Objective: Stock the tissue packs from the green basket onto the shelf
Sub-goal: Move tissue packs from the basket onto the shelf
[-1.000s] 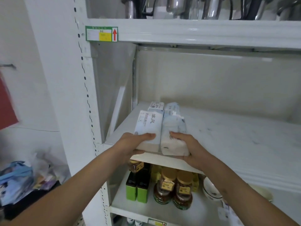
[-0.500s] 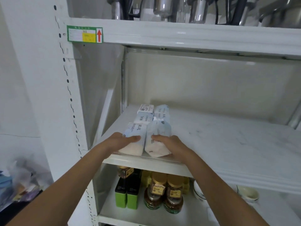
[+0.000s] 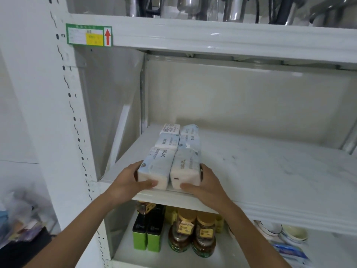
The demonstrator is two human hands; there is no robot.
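Observation:
Two white and pale-blue tissue packs lie side by side at the front left of the white shelf (image 3: 270, 171). My left hand (image 3: 129, 182) grips the left front pack (image 3: 157, 167) at its near end and outer side. My right hand (image 3: 206, 184) grips the right front pack (image 3: 186, 167) the same way. Behind them, more tissue packs (image 3: 170, 141) sit in two rows running toward the shelf's back. The green basket is out of view.
Metal pots and utensils (image 3: 231, 8) stand on the shelf above. Below are green tins (image 3: 146, 236), brown jars (image 3: 193, 236) and bowls (image 3: 289, 233). A white perforated upright (image 3: 63, 113) bounds the shelf's left side. A cluttered bag (image 3: 17, 225) lies at lower left.
Both hands have set the two front packs down flat on the shelf behind its front edge and slid to the packs' near ends. The view has shifted slightly.

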